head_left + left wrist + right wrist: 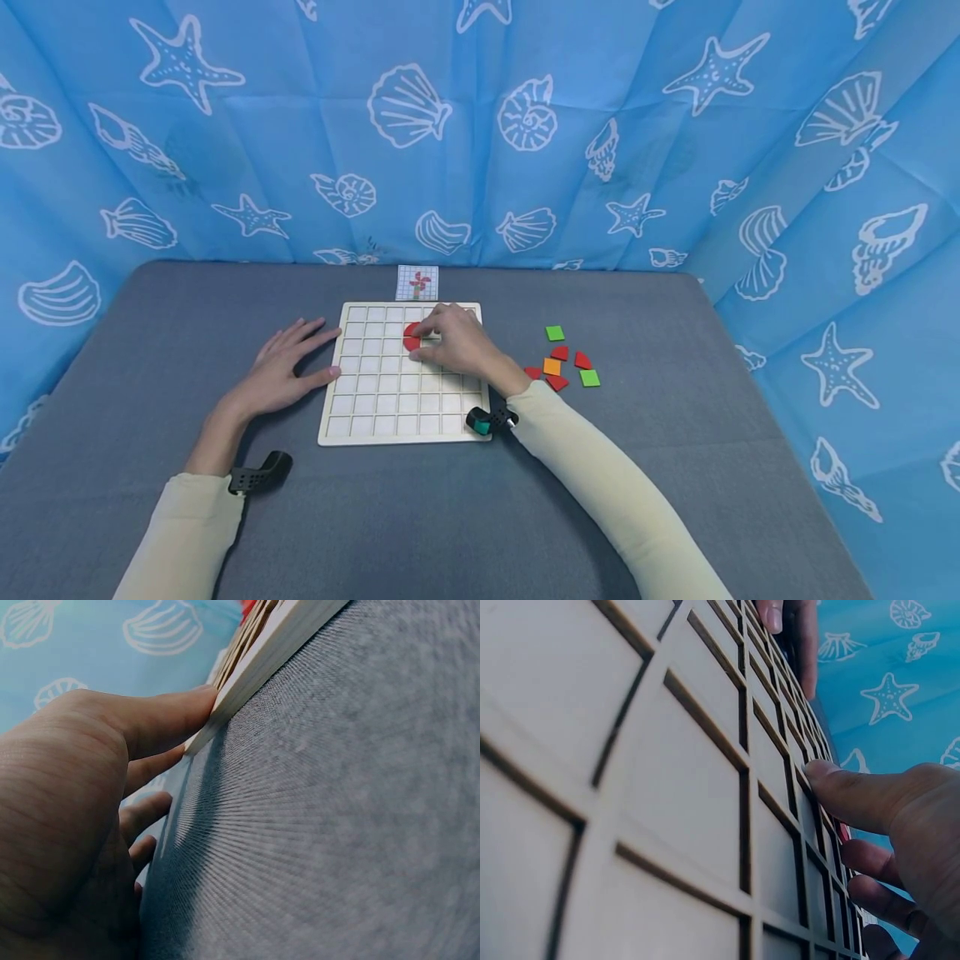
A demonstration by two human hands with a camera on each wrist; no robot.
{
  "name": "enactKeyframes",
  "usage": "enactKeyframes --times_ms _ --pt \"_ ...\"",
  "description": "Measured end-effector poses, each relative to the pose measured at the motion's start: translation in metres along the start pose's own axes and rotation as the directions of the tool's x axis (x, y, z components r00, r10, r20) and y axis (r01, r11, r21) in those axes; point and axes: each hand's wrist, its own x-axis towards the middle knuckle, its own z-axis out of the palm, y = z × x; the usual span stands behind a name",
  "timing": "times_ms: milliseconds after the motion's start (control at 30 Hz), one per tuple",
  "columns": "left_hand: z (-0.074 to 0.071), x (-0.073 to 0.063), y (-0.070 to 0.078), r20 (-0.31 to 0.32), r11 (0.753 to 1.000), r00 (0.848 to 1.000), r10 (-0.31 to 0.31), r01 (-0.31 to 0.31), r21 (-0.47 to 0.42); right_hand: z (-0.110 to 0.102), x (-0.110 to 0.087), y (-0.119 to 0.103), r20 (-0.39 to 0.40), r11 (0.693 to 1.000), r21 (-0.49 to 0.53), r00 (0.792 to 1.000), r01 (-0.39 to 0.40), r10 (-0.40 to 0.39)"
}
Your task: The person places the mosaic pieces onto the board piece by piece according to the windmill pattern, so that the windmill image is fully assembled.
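Note:
A square pale wooden grid board [405, 442] lies on the grey table. Two red pieces with rounded edges [411, 343] sit one above the other in its upper middle cells. My right hand [459, 342] reaches over them, its index fingertip at the upper piece and its thumb set apart just below the lower one. In the right wrist view the thumb [855, 796] touches the grid, and a sliver of red shows beyond it. With fingers spread, my left hand [281, 373] rests at the board's left edge; its thumb [172, 716] touches the wooden side.
Right of the board lie loose pieces: several red quarter-rounds [582, 360], an orange square [552, 367] and two green squares [590, 378]. A small pattern card [405, 283] with a red, green and orange figure is behind the board. A blue shell-print curtain [465, 183] borders the table [420, 517].

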Motion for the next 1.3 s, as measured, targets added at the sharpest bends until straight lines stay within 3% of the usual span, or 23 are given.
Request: enactKeyframes --times_ms 533,1300 --pt "-0.001 -0.001 0.000 -0.005 1.000 1.000 0.017 -0.017 -0.008 -0.002 -0.004 -0.001 -0.024 0.999 0.025 0.999 0.030 -0.029" --pt "0.000 -0.001 -0.001 -0.007 1.000 1.000 0.022 -0.022 0.002 -0.020 -0.047 0.007 -0.095 0.997 0.057 0.994 0.050 -0.045"
